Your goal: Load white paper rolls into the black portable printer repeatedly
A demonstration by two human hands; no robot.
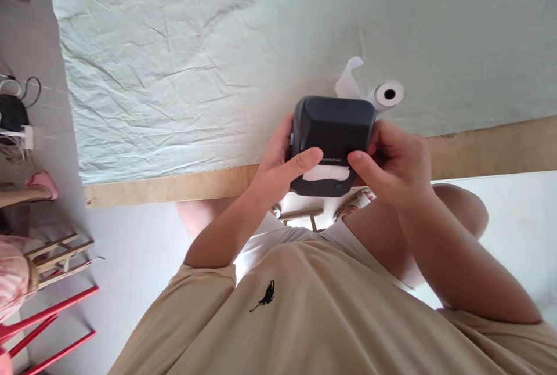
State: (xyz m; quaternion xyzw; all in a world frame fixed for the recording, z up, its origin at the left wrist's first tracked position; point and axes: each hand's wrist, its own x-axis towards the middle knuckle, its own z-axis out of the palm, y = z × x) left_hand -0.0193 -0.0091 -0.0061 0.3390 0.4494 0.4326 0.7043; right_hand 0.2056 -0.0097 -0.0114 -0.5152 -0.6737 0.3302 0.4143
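Printer (334, 128) between left hand (275, 170) and right hand (402, 160), paper roll (381, 96) just beyond

Soft, bright light grazes the creased cloth (174, 85); wide-angle edges stretch.

I see the left hand (275, 170) gripping at the frame's centre, the right hand (398, 160) to its right, thumbs (307, 160) pointing inward, forearms (221, 227) converging upward.

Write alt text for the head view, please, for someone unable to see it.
A person's left hand and right hand hold a boxy black device showing white paper near its lower edge. Beyond it, a paper roll and a curled paper strip lie on pale cloth.
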